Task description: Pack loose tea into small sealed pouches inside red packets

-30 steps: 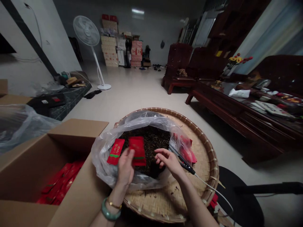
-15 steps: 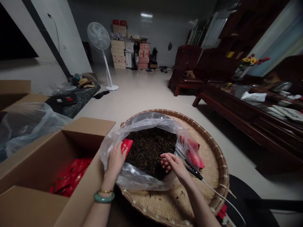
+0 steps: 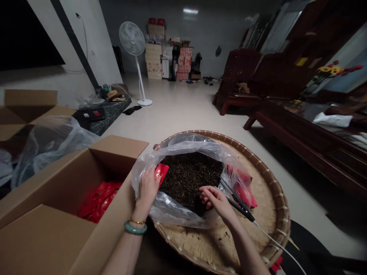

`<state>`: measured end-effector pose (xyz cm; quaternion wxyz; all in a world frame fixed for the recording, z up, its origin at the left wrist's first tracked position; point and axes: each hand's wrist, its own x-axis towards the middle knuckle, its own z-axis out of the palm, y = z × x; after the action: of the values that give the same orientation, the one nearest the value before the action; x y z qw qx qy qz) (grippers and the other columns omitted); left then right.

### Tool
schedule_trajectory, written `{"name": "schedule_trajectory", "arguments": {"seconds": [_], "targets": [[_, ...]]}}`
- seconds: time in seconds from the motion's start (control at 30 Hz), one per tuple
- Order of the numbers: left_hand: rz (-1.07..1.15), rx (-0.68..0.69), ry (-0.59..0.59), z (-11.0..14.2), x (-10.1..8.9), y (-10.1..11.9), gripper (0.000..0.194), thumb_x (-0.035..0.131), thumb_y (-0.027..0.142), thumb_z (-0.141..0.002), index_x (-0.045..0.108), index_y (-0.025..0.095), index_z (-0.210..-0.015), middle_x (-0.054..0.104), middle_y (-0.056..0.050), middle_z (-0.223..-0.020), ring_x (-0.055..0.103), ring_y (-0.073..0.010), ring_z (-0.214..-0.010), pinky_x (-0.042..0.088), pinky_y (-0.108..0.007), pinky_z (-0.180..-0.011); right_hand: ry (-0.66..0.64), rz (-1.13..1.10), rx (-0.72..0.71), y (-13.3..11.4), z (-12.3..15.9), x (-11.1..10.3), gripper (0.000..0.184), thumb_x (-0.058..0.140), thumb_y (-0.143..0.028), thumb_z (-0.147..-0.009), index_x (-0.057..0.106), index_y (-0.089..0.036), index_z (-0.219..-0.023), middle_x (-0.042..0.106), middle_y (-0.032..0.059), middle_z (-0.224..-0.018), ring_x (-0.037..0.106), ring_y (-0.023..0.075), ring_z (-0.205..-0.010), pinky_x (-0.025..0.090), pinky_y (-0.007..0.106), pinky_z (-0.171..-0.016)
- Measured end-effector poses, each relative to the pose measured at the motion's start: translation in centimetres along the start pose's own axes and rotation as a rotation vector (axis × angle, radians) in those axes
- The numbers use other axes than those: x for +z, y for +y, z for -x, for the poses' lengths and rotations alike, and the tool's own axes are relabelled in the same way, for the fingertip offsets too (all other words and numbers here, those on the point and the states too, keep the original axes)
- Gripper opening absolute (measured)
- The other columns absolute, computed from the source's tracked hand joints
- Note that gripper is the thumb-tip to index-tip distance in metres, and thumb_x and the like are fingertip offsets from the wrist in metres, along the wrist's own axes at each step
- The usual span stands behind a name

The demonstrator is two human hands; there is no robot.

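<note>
My left hand (image 3: 149, 187) grips a small red packet (image 3: 161, 173) with gold print over the left side of an open clear plastic bag (image 3: 172, 215). Dark, twisted loose tea leaves (image 3: 192, 175) fill the bag. My right hand (image 3: 214, 199) hovers over the near right part of the tea, its fingers curled and pressed together; whatever they hold is hidden. Just right of it, a black tong-shaped tool (image 3: 239, 204), like a hair straightener, lies against the bag with a white cord trailing off. Underneath is a round woven bamboo tray (image 3: 275, 191).
An open cardboard box (image 3: 114, 202) with several red packets (image 3: 100, 198) stands close on the left. More red packets (image 3: 243, 187) lie on the tray, right of the bag. A dark wooden table (image 3: 304, 141) is to the right; a white standing fan (image 3: 139, 76) is farther off.
The camera view has turned slightly left, so everything sits farther right in the picture. Both hands keep nearly the same pose, the left still on the red packet.
</note>
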<state>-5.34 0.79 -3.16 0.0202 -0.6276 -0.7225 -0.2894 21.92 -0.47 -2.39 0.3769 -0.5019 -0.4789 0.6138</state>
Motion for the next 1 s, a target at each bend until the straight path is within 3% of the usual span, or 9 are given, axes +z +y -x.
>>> {"name": "schedule_trajectory", "arguments": {"seconds": [0.27, 0.47, 0.6, 0.77, 0.87, 1.0], "targets": [[0.088, -0.011, 0.073, 0.3, 0.1, 0.4, 0.037, 0.053, 0.017, -0.079, 0.054, 0.014, -0.116, 0.065, -0.012, -0.101, 0.06, -0.0263, -0.093, 0.047, -0.043, -0.086, 0.0, 0.02, 0.007, 0.2, -0.1, 0.1, 0.051, 0.065, -0.06, -0.064, 0.064, -0.015, -0.087, 0.059, 0.0018, -0.065, 0.052, 0.0106, -0.054, 0.039, 0.018, -0.041], [0.411, -0.184, 0.066, 0.0, -1.7, 1.3, 0.023, 0.058, 0.023, -0.075, 0.068, 0.017, -0.094, 0.069, -0.005, -0.078, 0.063, -0.0188, -0.066, 0.052, -0.033, -0.068, 0.022, 0.056, -0.068, -0.1, 0.1, 0.1, 0.046, 0.062, -0.059, -0.069, 0.063, -0.016, -0.086, 0.058, 0.002, -0.065, 0.053, 0.0124, -0.054, 0.04, 0.021, -0.041], [0.66, -0.288, 0.061, -0.1, -2.9, 3.1, 0.02, 0.069, 0.033, -0.064, 0.071, 0.018, -0.077, 0.071, -0.003, -0.072, 0.063, -0.0181, -0.062, 0.053, -0.03, -0.062, 0.117, 0.269, -0.361, -2.0, 1.0, 1.2, 0.031, 0.053, -0.044, -0.083, 0.063, -0.02, -0.099, 0.062, 0.0067, -0.084, 0.059, 0.017, -0.071, 0.048, 0.026, -0.053], [0.929, -0.335, -0.193, 1.0, -2.6, 6.6, 0.024, 0.075, 0.031, -0.055, 0.071, 0.015, -0.073, 0.071, -0.004, -0.068, 0.064, -0.017, -0.061, 0.053, -0.026, -0.059, 0.228, 0.65, -0.834, -4.8, 0.9, 3.5, 0.043, 0.05, -0.025, -0.087, 0.046, -0.024, -0.13, 0.053, 0.0114, -0.119, 0.05, 0.0234, -0.108, 0.047, 0.039, -0.086], [1.072, -0.374, -0.285, 2.1, -2.0, 8.5, 0.022, 0.076, 0.029, -0.054, 0.07, 0.014, -0.07, 0.07, -0.003, -0.066, 0.062, -0.0148, -0.06, 0.052, -0.024, -0.058, 0.243, 0.813, -0.959, -4.9, 0.2, 3.9, 0.045, 0.048, -0.02, -0.088, 0.043, -0.024, -0.132, 0.055, 0.0118, -0.117, 0.049, 0.0235, -0.108, 0.046, 0.042, -0.09], [1.266, -0.491, -0.313, 3.1, -1.4, 9.9, 0.028, 0.079, 0.028, -0.05, 0.067, 0.012, -0.07, 0.069, -0.002, -0.066, 0.062, -0.0134, -0.06, 0.052, -0.024, -0.061, 0.308, 0.854, -1.032, -3.6, -0.2, 3.7, 0.042, 0.045, -0.017, -0.089, 0.044, -0.022, -0.131, 0.058, 0.0124, -0.112, 0.053, 0.0221, -0.103, 0.048, 0.04, -0.085]]}}
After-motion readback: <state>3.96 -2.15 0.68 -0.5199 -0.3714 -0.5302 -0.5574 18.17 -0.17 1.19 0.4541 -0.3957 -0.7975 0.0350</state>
